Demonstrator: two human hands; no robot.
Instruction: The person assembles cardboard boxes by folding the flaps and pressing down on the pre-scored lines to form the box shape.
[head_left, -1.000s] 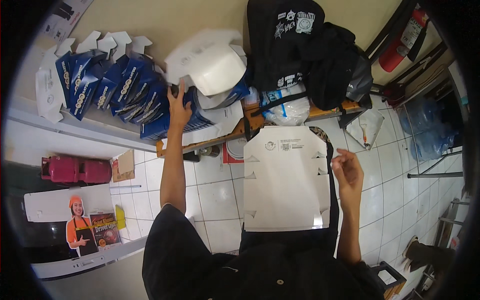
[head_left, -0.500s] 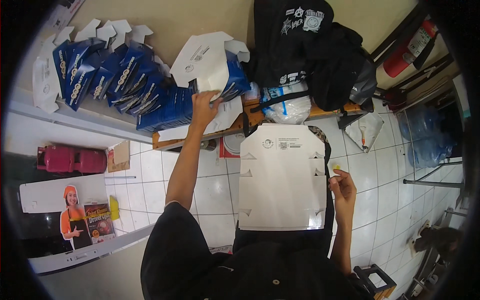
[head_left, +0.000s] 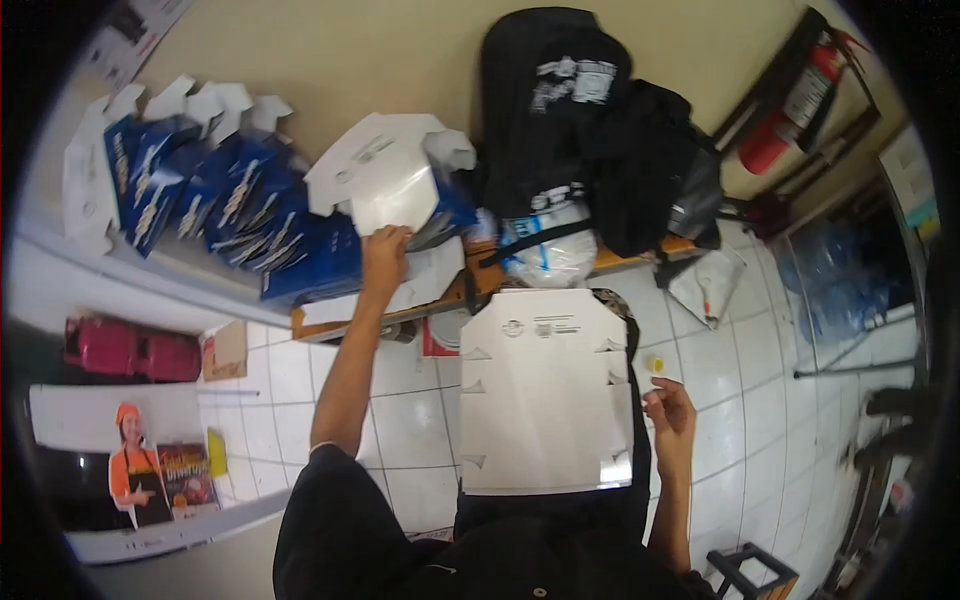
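Observation:
My left hand [head_left: 385, 262] is closed on the near edge of a white cardboard box piece [head_left: 375, 165], which lies on top of a stack of blue boxes [head_left: 325, 255] on the wooden bench. Across my lap rest flat white cardboard sheets [head_left: 547, 400] with slots cut along both sides and small print at the far end. Just right of them hangs my right hand [head_left: 672, 415], its fingers loosely bent and apart from the thumb, with nothing visible in it.
More folded blue boxes [head_left: 205, 190] lean in a row at the far left. A black backpack [head_left: 550, 110] and a plastic-wrapped white pack [head_left: 555, 255] occupy the bench [head_left: 620, 258]. A fire extinguisher [head_left: 795, 105] hangs at right. A small yellow object [head_left: 655, 363] shows beyond my right hand.
The whole view has shifted, so the scene sits lower and slightly further left. My left hand's fingers now bend over the box piece's near edge. The right hand's fingers have curled slightly.

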